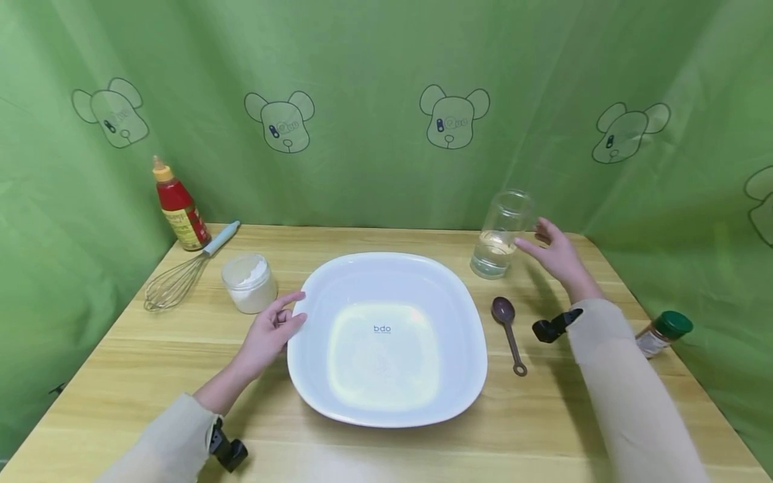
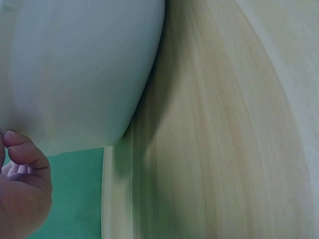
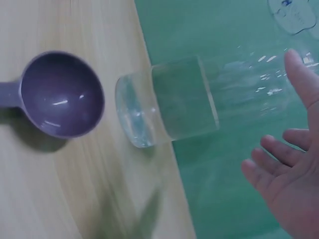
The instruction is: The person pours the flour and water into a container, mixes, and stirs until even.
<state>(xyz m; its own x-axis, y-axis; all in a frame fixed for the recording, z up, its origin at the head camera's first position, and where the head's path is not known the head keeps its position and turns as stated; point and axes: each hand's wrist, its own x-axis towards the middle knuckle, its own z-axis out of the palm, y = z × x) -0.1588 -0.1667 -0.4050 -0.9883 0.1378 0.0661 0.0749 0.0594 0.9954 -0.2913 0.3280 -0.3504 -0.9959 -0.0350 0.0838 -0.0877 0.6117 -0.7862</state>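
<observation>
A large white basin marked "bdo" stands mid-table. My left hand holds its left rim, with thumb and index fingertips right at the edge and the other fingers bent. Seen from the left wrist, the curled fingers lie against the basin's outer wall. My right hand is beside a tall clear glass partly filled with clear liquid. Its thumb and fingers are spread apart around nothing, near the glass's upper part. In the right wrist view, the glass stands between that hand and a dark measuring spoon.
Left of the basin stand a jar of white powder, a whisk lying flat and a red sauce bottle. A green-capped spice jar is by the right sleeve. Green curtain hangs behind the table.
</observation>
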